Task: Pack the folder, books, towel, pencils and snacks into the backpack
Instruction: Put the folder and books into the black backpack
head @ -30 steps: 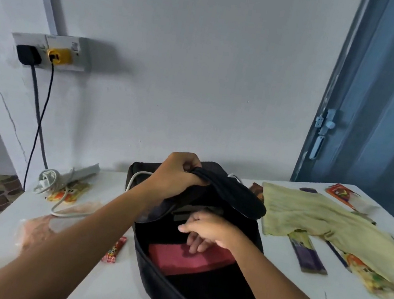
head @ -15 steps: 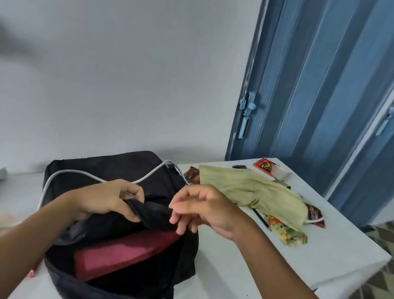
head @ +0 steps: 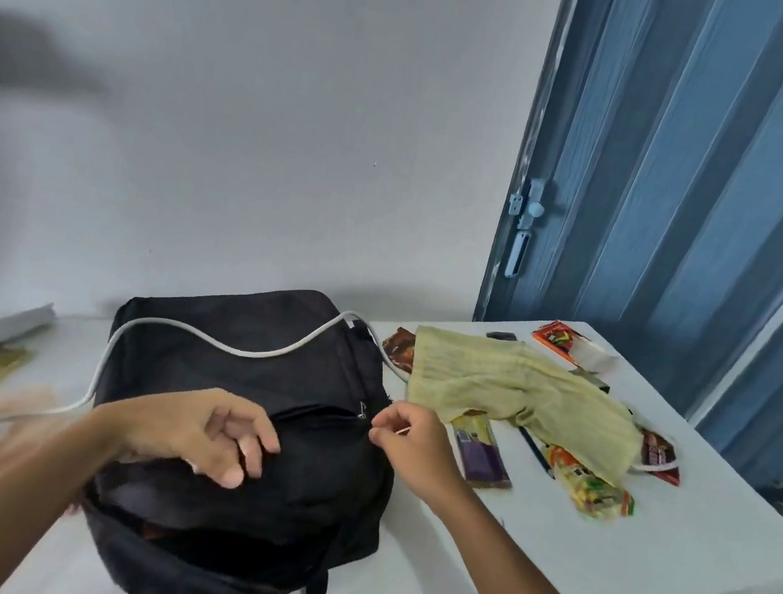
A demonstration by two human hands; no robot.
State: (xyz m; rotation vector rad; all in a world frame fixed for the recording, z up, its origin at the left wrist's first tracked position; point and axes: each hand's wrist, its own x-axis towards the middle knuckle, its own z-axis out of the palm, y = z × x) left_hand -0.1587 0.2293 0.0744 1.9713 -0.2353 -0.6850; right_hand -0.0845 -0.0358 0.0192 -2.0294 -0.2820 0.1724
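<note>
White table (head: pixel 565 580). Black backpack (head: pixel 234 358) lies flat on it, left of centre. Yellow towel (head: pixel 518 395) spread to its right, draped over snack packets (head: pixel 597 492). Left hand (head: pixel 201 431) rests on backpack's front, fingers loosely curled, holding nothing. Right hand (head: pixel 412 437) pinches at the zipper (head: pixel 362 411) on backpack's right edge.

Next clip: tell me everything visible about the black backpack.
The backpack is black, soft fabric, lying on the white table with its straps hanging over the near edge. A zipper line crosses its upper face. The main opening at the near left gapes slightly, showing dark interior with a hint of red. The left hand rests on its top, fingers curled against the fabric. The right hand pinches at the zipper's right end. A white cable drapes over its far side.
</note>
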